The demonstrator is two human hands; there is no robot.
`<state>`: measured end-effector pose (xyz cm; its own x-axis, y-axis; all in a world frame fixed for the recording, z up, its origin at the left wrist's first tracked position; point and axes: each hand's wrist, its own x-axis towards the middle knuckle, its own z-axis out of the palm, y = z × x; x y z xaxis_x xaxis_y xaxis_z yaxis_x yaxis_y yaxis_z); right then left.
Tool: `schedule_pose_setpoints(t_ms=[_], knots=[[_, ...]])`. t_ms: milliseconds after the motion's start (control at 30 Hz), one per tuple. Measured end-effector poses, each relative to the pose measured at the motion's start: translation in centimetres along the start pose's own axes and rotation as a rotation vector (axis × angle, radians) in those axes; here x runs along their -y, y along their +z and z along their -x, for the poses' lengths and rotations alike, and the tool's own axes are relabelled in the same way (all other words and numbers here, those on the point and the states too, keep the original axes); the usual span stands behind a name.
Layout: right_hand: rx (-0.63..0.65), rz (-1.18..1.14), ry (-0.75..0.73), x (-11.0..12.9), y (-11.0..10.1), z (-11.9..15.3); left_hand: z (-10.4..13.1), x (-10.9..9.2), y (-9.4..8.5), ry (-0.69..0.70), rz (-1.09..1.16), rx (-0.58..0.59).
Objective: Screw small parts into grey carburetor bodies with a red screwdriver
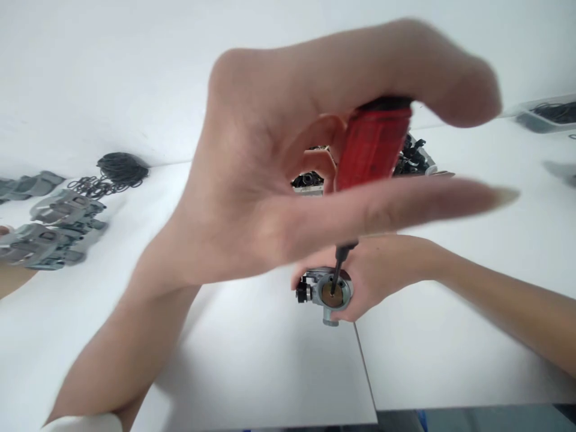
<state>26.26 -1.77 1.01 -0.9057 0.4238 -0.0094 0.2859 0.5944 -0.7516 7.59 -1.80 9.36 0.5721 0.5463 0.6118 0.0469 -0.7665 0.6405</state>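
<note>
My left hand (pixel 270 174) reaches in large from the lower left, close to the camera. It holds a screwdriver (pixel 373 147) with a red handle and black end cap; thumb and forefinger stretch past the handle while other fingers curl behind it. The dark shaft slants down to a grey metal carburetor (pixel 330 321), its tip at the brass-coloured disc (pixel 330 298) inside the round bore. Coming from the right, my right hand (pixel 373 276) is closed around the carburetor, partly behind it. Whether the tip sits in a screw is too small to tell.
Several grey carburetor bodies (pixel 58 231) stand at the left, with a person's hand (pixel 5 230) at the edge. Black rubber rings (pixel 121 170) lie behind them. Black parts (pixel 411 157) sit behind my hands; a clear tray (pixel 540 123) is at far right. A seam (pixel 365 366) crosses the white table.
</note>
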Motion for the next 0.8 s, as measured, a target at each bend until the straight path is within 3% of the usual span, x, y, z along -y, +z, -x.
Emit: schedule_pose_setpoints(t_ms=[100, 233, 333, 400, 467, 533, 600, 667, 800], knots=[[0.054, -0.015, 0.023, 0.2, -0.1, -0.1, -0.1, 0.5, 0.0, 0.004, 0.087, -0.117], [0.096, 0.057, 0.032, 0.3, -0.8, -0.1, -1.4, -0.3, 0.0, -0.112, 0.139, 0.084], [0.101, 0.21, 0.147, 1.5, -3.7, 1.3, -1.7, -1.1, -0.1, -0.099, 0.144, 0.004], [-0.053, 0.301, 0.27, 3.4, -6.6, 2.9, -1.5, -1.4, -0.3, -0.167, 0.21, -0.039], [-0.279, 0.359, 0.281, 6.1, -9.0, 4.4, -1.2, -1.5, -0.7, -0.254, 0.296, 0.015], [-0.614, 0.363, 0.141, 8.9, -10.1, 5.3, -0.9, -1.5, -0.9, -0.294, 0.333, 0.068], [-0.795, 0.393, -0.005, 10.9, -9.8, 5.3, -0.7, -1.6, -1.0, -0.287, 0.321, 0.06], [-0.743, 0.462, -0.079, 11.9, -8.7, 4.5, -0.5, -1.8, -0.9, -0.268, 0.316, 0.015], [-0.567, 0.522, -0.131, 11.6, -7.3, 3.0, -0.3, -2.6, -0.5, -0.311, 0.399, -0.055]])
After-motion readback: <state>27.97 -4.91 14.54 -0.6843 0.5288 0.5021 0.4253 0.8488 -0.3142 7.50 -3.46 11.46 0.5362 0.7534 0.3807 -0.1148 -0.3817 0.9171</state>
